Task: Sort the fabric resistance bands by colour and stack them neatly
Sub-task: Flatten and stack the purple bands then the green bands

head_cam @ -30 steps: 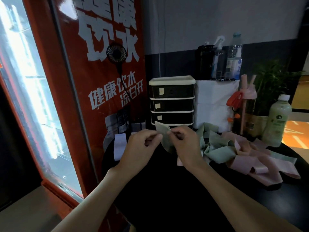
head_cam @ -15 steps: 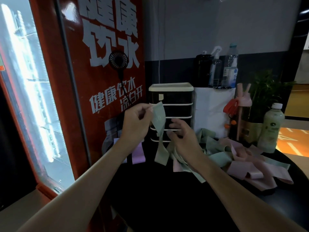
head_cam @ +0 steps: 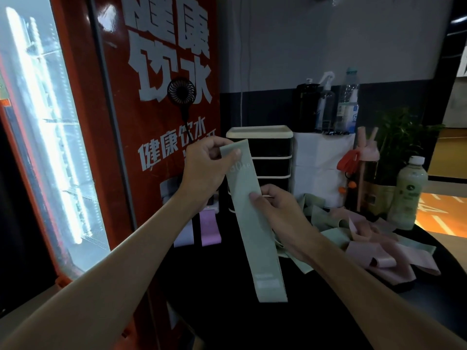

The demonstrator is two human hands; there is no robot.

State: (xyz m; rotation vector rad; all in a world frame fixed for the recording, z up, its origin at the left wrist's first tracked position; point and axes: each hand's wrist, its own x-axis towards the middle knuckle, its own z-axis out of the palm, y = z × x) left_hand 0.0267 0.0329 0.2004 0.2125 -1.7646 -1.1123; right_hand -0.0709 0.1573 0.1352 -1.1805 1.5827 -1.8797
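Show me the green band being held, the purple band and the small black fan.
green band [head_cam: 256, 238], head view, middle of the hanging strip
purple band [head_cam: 210, 228], head view, centre of its flat face
black fan [head_cam: 182, 91], head view, centre of its round grille

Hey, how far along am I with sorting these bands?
Done: a pale band and a purple band lie flat side by side by the red cooler. In hand: the left hand pinches the top of a green band and the right hand holds it lower down. Left: a tangled pile of green and pink bands on the black table; no green stack shows yet.
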